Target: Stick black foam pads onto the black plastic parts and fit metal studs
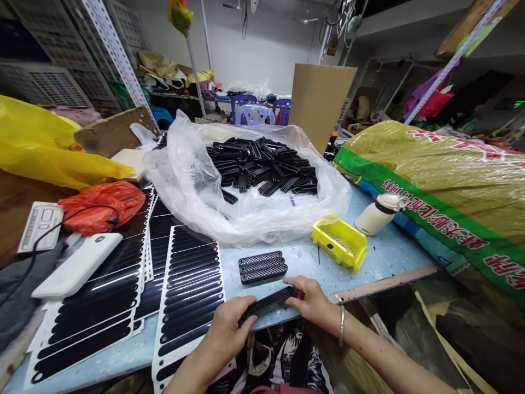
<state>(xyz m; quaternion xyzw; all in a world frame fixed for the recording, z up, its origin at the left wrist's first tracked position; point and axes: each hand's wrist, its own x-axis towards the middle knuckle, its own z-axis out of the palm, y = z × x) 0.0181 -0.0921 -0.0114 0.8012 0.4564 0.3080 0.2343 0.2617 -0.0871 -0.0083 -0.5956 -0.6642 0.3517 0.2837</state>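
A narrow black patterned plastic strip [268, 302] is held level between both hands, close to the table's front edge. My left hand [230, 324] pinches its left end between thumb and fingers. At the other end, my right hand [310, 300] is closed on the tip, with a bangle on the wrist. Just beyond the hands lies a block of similar black strips [263, 267] set side by side. To the left are white sheets of black adhesive strips [191, 290]. A yellow parts bin [341, 243] with small metallic pieces sits to the right.
A clear plastic bag [250, 221] holds a heap of black strips [262, 164] behind the block. A cream bottle [378, 215] and a large green-and-gold sack [443, 186] stand right. At left lie a white power bank [77, 266] and a red plastic bag [104, 205].
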